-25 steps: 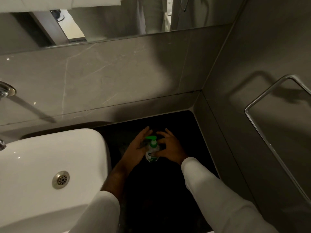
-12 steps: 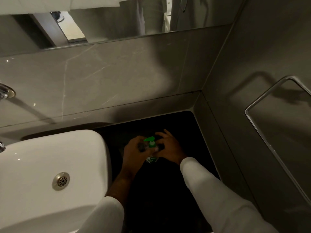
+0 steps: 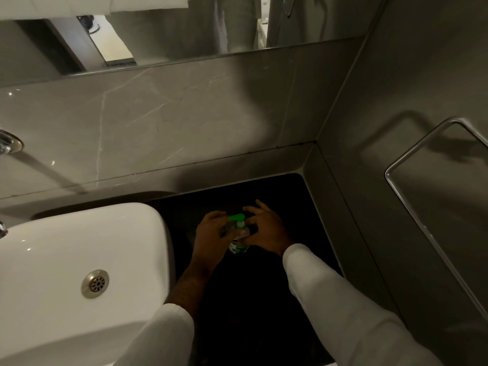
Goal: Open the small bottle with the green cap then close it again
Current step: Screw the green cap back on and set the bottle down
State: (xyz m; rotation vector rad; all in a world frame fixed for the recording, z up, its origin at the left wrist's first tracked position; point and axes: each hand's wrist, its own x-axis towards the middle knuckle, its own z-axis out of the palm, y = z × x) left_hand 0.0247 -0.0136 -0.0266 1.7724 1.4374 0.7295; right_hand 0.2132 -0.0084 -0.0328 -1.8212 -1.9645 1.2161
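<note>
Bottle [image 3: 239,240] upright on bench [image 3: 264,299]; right hand [image 3: 266,231] wrapped round body as brace, left hand [image 3: 211,231] pinching green cap [image 3: 237,217] (likely twisting).

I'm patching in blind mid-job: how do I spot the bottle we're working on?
Start at the white sink; right of it is a black counter reaching into the tiled corner. The small bottle stands there between the left hand and right hand. Its bright green pump cap is the only vivid colour around.
</note>
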